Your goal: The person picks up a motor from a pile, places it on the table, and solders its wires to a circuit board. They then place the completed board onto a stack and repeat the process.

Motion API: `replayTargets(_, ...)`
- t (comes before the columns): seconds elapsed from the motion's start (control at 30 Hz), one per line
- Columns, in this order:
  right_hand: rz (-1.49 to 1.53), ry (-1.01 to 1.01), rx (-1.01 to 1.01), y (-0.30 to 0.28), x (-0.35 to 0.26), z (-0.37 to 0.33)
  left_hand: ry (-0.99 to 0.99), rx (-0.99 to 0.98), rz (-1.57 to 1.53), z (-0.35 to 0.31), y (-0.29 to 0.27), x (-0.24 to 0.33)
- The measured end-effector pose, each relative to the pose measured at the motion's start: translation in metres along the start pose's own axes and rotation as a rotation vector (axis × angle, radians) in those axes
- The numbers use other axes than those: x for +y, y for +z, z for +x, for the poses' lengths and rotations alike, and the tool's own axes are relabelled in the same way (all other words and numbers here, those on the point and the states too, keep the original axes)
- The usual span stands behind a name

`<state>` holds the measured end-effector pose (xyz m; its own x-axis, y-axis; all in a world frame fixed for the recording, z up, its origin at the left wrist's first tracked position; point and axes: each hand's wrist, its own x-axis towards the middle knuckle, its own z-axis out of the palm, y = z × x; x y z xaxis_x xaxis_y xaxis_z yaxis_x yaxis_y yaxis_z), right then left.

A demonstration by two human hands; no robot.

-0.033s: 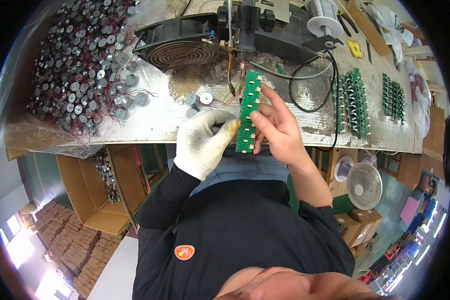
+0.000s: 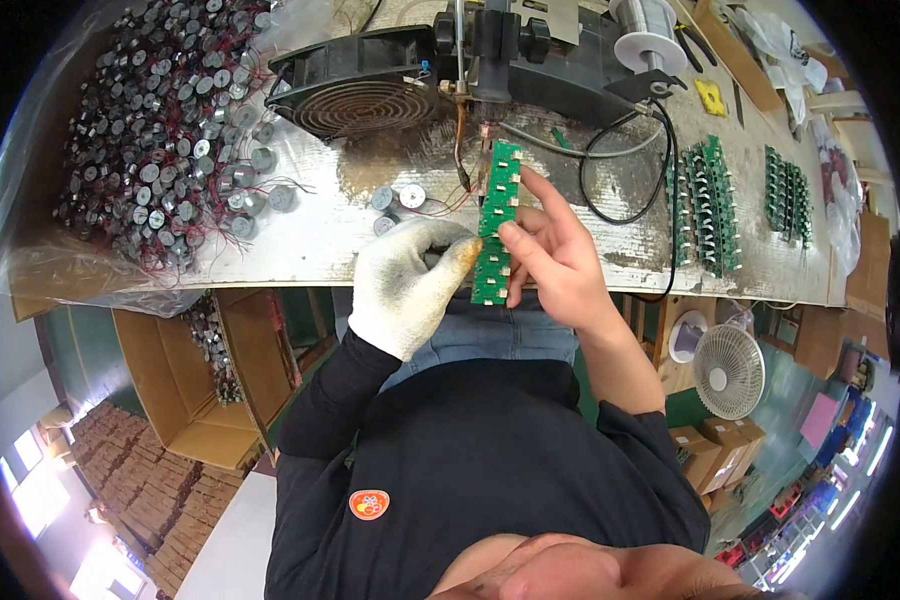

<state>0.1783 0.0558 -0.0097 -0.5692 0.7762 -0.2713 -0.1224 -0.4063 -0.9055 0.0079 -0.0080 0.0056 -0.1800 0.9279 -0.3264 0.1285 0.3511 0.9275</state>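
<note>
Between my hands, at the table's front edge, is a long narrow green circuit board (image 2: 499, 200) with small pale connectors along it. It stands nearly lengthwise away from me. My bare right hand (image 2: 560, 255) grips the right side, thumb on its face and forefinger stretched along the edge. My left hand (image 2: 407, 285), in a white glove stained at the thumb, is closed at the board's left edge, thumb and fingertips pinched against it. Its fingers are partly hidden. Just beyond lie a few small round motors (image 2: 411, 197) with thin red wires, near a soldering iron tip (image 2: 464, 180).
A big heap of wired motors (image 2: 160, 150) fills the table's left side on plastic film. Behind the board stand a black fan (image 2: 360, 95) and a solder wire spool (image 2: 650, 35). A black cable (image 2: 620, 222) loops to the right, before rows of circuit boards (image 2: 708, 210).
</note>
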Motion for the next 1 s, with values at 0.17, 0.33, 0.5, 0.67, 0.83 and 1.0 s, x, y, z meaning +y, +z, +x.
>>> replayTargets(0.17, -0.014, -0.017, 0.006, 0.001, 0.002, -0.001, 0.016, -0.017, -0.039, 0.0, 0.0, -0.003)
replayTargets(0.33, -0.048, -0.035, 0.008, 0.002, 0.003, -0.002, -0.109, -0.077, -0.169, -0.001, -0.003, 0.001)
replayTargets(0.5, -0.057, -0.065, 0.01, 0.007, 0.004, -0.003, 0.088, 0.031, -0.061, 0.003, 0.004, -0.015)
replayTargets(0.67, -0.067, -0.081, 0.022, 0.009, 0.005, -0.007, 0.177, 0.11, -0.006, 0.006, 0.003, -0.011)
replayTargets(0.83, -0.06, -0.113, 0.028, 0.008, 0.01, -0.012, 0.096, 0.1, -0.159, 0.009, 0.002, -0.005)
replayTargets(1.0, -0.052, -0.145, 0.015, 0.011, 0.01, -0.012, 0.075, 0.095, -0.086, 0.012, -0.001, -0.006)
